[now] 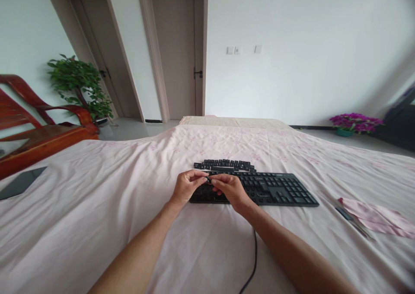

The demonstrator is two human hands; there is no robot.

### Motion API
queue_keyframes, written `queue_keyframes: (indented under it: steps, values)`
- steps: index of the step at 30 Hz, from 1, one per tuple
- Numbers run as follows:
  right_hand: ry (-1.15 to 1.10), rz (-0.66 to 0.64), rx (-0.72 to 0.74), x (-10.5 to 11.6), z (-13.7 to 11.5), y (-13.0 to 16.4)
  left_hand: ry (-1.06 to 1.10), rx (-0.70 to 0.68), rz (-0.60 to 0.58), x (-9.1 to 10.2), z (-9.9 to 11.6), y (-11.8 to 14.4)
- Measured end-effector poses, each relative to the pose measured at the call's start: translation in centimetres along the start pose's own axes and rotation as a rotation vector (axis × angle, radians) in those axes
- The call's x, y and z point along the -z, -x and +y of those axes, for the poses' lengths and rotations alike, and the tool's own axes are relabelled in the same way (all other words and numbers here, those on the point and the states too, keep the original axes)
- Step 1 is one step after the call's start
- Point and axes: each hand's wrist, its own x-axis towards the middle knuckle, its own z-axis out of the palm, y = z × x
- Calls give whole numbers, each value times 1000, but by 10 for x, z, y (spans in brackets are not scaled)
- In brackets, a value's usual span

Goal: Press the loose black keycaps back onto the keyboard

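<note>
Black flat plastic keyboard (275,189), pinched keycap (208,180)

- Both forearms bare, extended forward, converging at centre.
- Left hand (186,186) curled, palm turned inward, thumb and forefinger pinched.
- Right hand (229,188) knuckles up, fingertips meeting those of the left.

Home bedroom, as I see it: sheeted bed (97,190) underfoot; wooden chair (35,129) at ten o'clock; interior doors (177,52) at twelve; potted flowers (355,123) at two.
</note>
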Motion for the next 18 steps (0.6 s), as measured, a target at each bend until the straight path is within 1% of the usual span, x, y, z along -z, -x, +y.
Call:
queue_keyframes:
  steps: [2, 3, 5, 7, 10, 13, 18]
  values:
    - [93, 20, 26, 1, 3, -1, 5, -6, 12, 4, -2, -2]
    - [160, 26, 57, 1, 4, -2, 7, -10, 39, 7, -4, -3]
    - [326, 31, 159, 2, 6, -2, -16, -5, 133, 15, -12, -7]
    - [508, 20, 287, 2, 7, -1, -96, 31, 252, 23, -24, -10]
    - [719, 1, 423, -3, 8, 1, -156, 68, 331, 34, -39, -13]
    - [831, -8, 507, -11, 9, 2, -204, 85, 351, 39, -47, -14]
    - [962, -45, 581, -23, 11, 3, -264, 91, 333, 39, -48, -15]
